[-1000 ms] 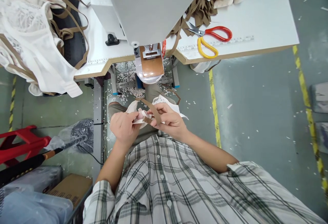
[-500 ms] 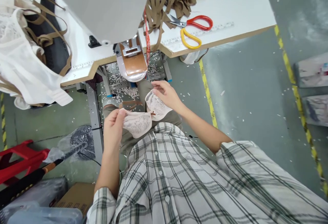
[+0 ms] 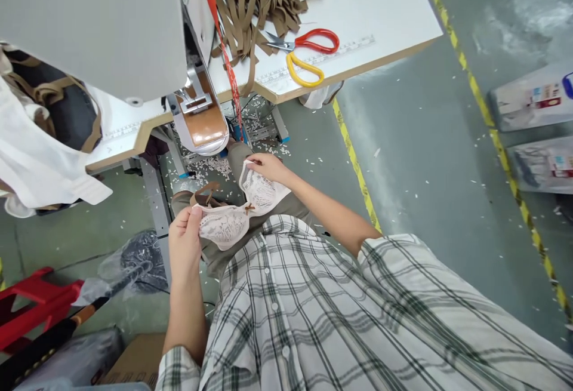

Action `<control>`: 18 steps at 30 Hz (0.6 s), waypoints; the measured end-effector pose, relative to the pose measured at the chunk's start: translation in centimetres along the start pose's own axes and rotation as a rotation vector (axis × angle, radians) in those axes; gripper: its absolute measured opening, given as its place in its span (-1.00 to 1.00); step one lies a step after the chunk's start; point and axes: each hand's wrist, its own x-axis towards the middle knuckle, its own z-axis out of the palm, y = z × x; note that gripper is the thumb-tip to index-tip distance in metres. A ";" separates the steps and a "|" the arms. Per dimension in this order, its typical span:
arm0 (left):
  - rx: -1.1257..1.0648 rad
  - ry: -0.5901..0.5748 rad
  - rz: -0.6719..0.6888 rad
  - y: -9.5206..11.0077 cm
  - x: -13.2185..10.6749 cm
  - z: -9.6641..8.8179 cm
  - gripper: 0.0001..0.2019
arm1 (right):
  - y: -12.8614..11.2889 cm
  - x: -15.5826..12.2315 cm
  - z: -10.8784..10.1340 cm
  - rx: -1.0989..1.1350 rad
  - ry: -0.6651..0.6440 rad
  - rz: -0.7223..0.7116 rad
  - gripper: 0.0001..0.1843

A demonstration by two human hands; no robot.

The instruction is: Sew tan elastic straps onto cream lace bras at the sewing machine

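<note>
A pale lace bra (image 3: 226, 227) with a small brown bow at its centre is stretched between my hands above my lap. My left hand (image 3: 185, 233) pinches the outer edge of one cup, thumb on top. At the upper edge of the other cup, my right hand (image 3: 271, 169) is closed, its fingertips partly hidden. A brown strap (image 3: 206, 193) hangs behind the left cup. Just beyond my hands stands the sewing machine (image 3: 203, 122), with its metal presser foot over a brown plate.
Red-and-yellow-handled scissors (image 3: 316, 42) lie on the white table (image 3: 380, 15) beside a heap of brown straps (image 3: 244, 9). White garments (image 3: 40, 140) hang over the table's left edge. A red stand (image 3: 38, 307) and a cardboard box (image 3: 134, 358) are on the floor at lower left.
The view has shifted, so the table, machine and scissors appear farther left. Both hands still hold the bra, now a little lower in view, its cups spread more evenly.
</note>
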 end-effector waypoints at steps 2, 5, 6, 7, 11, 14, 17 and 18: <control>0.003 0.019 -0.010 0.0 0.2 -0.3 -0.72 | -0.3 -0.5 -0.5 0.156 -0.026 0.006 -0.63; 0.002 0.036 -0.029 -0.3 0.6 -0.6 -0.71 | -1.3 -2.1 -1.2 0.471 -0.094 0.047 -0.59; 0.002 0.037 -0.036 -0.4 0.7 -0.7 -0.71 | -1.7 -2.7 -1.4 0.552 -0.116 0.059 -0.59; 0.003 0.037 -0.040 -0.5 0.8 -0.7 -0.71 | -2.2 -3.3 -1.5 0.620 -0.137 0.069 -0.59; 0.020 0.046 -0.046 -0.4 0.9 -0.6 -0.69 | -4.2 -4.9 -1.5 0.762 -0.179 0.096 -0.61; 0.022 0.053 -0.055 -0.1 0.7 -0.5 -0.69 | -5.0 -5.5 -1.4 0.773 -0.169 0.092 -0.61; 0.021 0.050 -0.060 -0.1 0.7 -0.7 -0.71 | -5.5 -5.8 -1.4 0.789 -0.179 0.093 -0.61; 0.024 0.045 -0.062 -0.2 0.7 -0.8 -0.71 | -5.6 -5.9 -1.5 0.797 -0.183 0.094 -0.60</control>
